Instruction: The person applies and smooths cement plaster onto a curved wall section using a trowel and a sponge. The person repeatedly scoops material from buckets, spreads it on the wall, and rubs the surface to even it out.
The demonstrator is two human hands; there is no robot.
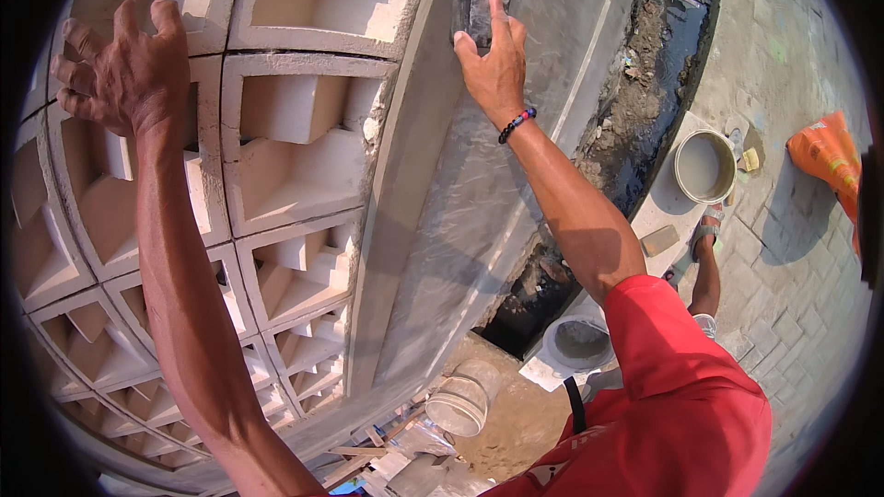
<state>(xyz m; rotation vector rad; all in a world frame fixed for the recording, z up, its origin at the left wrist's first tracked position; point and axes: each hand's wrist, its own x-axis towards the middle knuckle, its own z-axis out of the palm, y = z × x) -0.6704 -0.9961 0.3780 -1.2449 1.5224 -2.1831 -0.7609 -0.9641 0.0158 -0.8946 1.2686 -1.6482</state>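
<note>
My left hand is up against the pale breeze-block wall, its fingers spread and slightly bent over a block's edge. In my right hand is a dark grey rectangular pad, pressed flat on the smooth grey cement ledge beside the blocks. The thumb and index finger lie over the pad; the other fingers are partly hidden. A beaded bracelet circles my right wrist.
An open drain with dark water and rubble runs along the ledge. Beyond it are a round tub of grey liquid, a brick, a sandalled foot and an orange bag. Buckets and wood scraps lie below.
</note>
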